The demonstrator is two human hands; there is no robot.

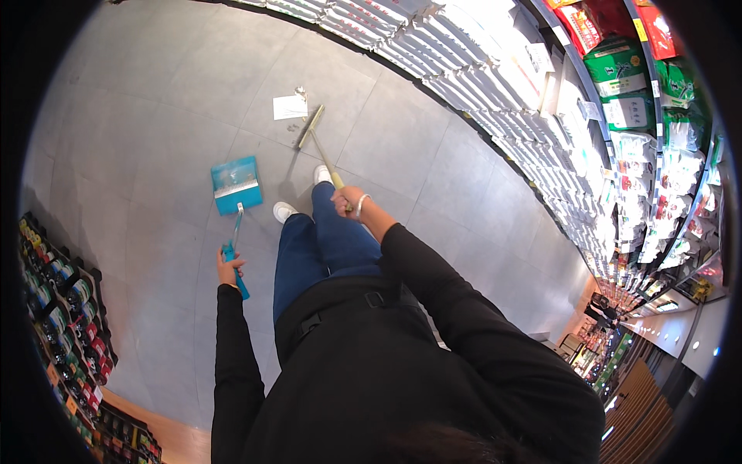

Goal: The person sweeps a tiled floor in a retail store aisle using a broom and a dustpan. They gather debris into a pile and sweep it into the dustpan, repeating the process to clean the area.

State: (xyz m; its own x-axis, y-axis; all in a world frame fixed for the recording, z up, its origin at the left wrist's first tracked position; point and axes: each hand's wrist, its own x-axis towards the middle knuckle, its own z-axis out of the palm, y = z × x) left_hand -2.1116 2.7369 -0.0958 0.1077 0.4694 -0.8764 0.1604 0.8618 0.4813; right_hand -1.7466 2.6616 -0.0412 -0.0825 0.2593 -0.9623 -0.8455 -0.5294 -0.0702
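Observation:
My left hand (228,269) grips the blue handle of a long-handled dustpan (236,174). Its turquoise pan rests on the floor left of my feet, with a white comb-like strip across it. In my right hand (349,202) is the pale yellow-green handle of a broom (311,126). The narrow broom head is on or close to the floor ahead of my shoes. Just left of the head lies a white sheet of paper (290,108), with small bits of debris (293,128) beside it and a crumpled scrap (300,91) at its top edge.
Stacked white packages (440,64) line the shelving along the right, with green bags (620,72) above them. Dark bottles (58,313) stand on a display at lower left. Grey floor tiles (168,133) run between. A person (603,313) is far off at right.

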